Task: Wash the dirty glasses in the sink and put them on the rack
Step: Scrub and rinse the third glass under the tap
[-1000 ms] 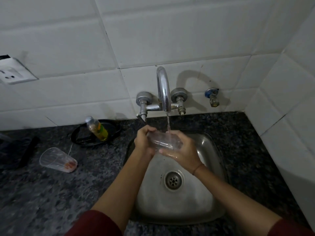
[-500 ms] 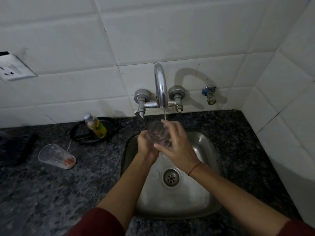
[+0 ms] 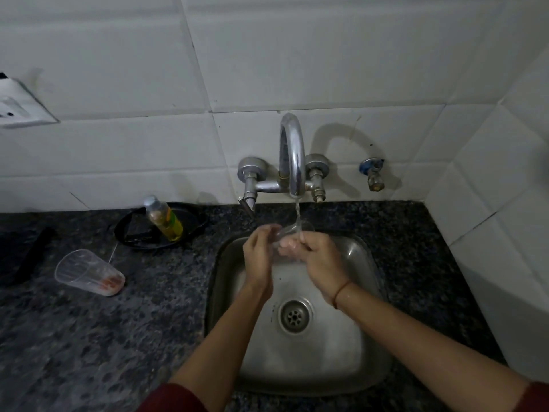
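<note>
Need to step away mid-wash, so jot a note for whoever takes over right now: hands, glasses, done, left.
The left hand and right hand both hold one clear glass under the running tap, above the sink.
A second glass lies on its side on the counter, left of the sink, reddish residue at its base: unwashed.
Done: nothing racked that shows; no rack in view.
Left: finish rinsing this glass, rack it, wash the other, shut the tap.
</note>
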